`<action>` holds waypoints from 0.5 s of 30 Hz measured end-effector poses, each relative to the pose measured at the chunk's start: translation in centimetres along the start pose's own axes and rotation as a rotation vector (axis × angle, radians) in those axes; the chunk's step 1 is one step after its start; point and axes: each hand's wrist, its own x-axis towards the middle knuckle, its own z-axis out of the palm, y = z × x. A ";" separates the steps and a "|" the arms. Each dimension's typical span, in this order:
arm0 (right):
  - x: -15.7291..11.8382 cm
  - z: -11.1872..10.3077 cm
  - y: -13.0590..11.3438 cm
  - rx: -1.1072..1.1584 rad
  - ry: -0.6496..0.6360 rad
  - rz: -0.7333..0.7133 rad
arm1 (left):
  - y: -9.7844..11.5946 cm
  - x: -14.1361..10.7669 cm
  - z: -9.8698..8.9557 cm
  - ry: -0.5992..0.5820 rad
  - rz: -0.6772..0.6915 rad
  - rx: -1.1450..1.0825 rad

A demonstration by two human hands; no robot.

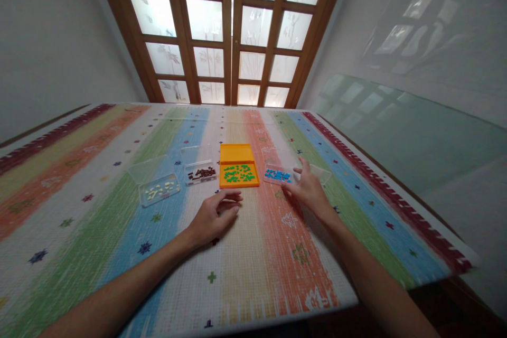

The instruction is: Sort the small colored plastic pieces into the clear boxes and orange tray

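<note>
My right hand (307, 185) is at the near right corner of a clear box (273, 180) that holds small blue pieces (277, 175). Its thumb and fingers are apart around that corner, and no piece shows between them. Resting on the cloth, my left hand (216, 216) has its fingers loosely stretched with a gap to the thumb, and it appears to hold nothing. Just beyond it stands an orange box (240, 185) with its lid (236, 152) folded back. Small green pieces (238, 172) lie inside.
Left of the orange box, a clear box (200, 180) contains dark brown pieces (202, 173). Farther left, another clear box (160, 199) has pale pieces (160, 188), its lid tilted back. A striped cloth (253, 253) covers the table; wooden glass doors (229, 37) stand behind.
</note>
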 end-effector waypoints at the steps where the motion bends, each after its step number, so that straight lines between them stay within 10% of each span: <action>1: -0.1 0.0 0.0 -0.032 0.033 -0.032 | 0.0 0.0 0.0 -0.003 -0.001 0.006; 15: -1.1 1.9 -0.8 -0.225 -0.077 -0.279 | 0.0 0.0 0.0 -0.029 0.045 0.083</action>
